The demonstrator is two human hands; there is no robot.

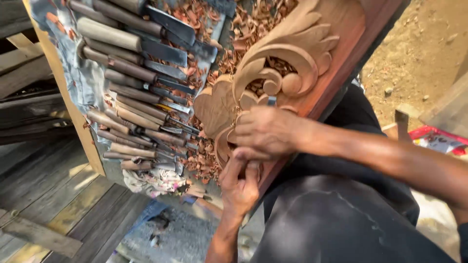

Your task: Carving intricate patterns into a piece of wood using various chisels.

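Observation:
A reddish wooden panel (341, 58) carved with a scrolling leaf ornament (287, 53) lies tilted over my lap. My right hand (265, 129) rests on the carving's lower curl, closed round a chisel whose metal blade tip (271, 101) pokes out above my fingers into the relief. My left hand (240, 187) comes up from below. Its fingers curl tight against the underside of my right hand at the panel's edge, apparently round the same tool. The handle is hidden by both hands.
Several wooden-handled chisels (136, 97) lie side by side on a cloth at the left, with reddish wood shavings (200, 160) around them. Grey floor planks (48, 195) are at the lower left. Bare dirt (419, 48) and a red packet (438, 139) are at the right.

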